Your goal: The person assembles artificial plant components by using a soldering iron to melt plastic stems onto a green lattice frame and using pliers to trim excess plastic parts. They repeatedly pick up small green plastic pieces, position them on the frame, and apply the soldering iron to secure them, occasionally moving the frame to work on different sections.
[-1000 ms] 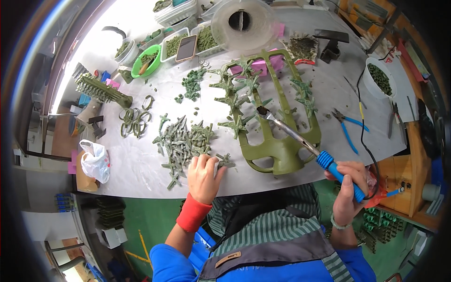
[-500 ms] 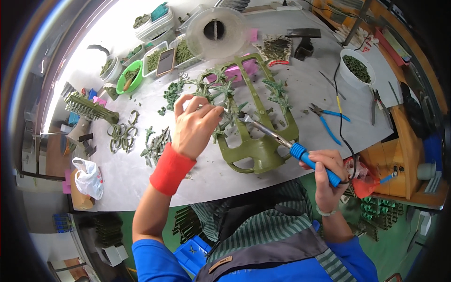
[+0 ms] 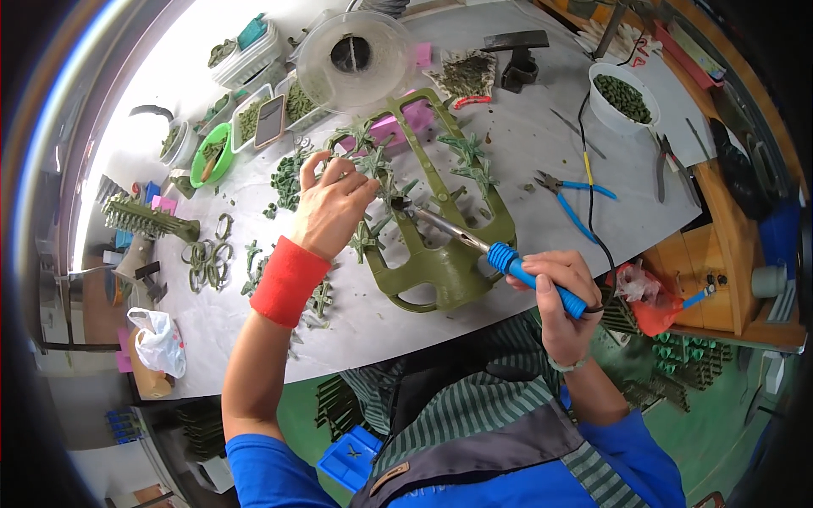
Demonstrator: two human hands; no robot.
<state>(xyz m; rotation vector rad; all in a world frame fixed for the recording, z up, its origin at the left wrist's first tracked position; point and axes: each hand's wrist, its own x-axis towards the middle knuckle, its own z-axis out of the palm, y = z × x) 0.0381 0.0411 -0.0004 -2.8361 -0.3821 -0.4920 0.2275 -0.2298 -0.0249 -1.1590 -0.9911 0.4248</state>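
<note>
My right hand (image 3: 561,300) is wrapped round the blue handle of a soldering iron (image 3: 502,256). The iron points up and left, its dark tip against the left bar of an olive-green frame (image 3: 445,275). My left hand (image 3: 326,207), with a red wristband, reaches over that same bar. Its fingers are bent and pinched close to the iron's tip; what they hold is hidden. Green star-shaped pieces (image 3: 366,239) are fixed along the left bar, and others (image 3: 470,161) stand along the right one. The frame lies on the pale tabletop.
Blue-handled cutters (image 3: 576,203) and dark pliers (image 3: 673,169) lie to the right, near the iron's cord. A white tub of green pellets (image 3: 622,97), a clear round container (image 3: 356,63) and a green bowl (image 3: 212,155) stand further back. Green rings (image 3: 206,264) lie at left.
The whole view has shifted, so the table and frame appear further left. Both hands stay over the frame, with the iron's tip still at the left bar.
</note>
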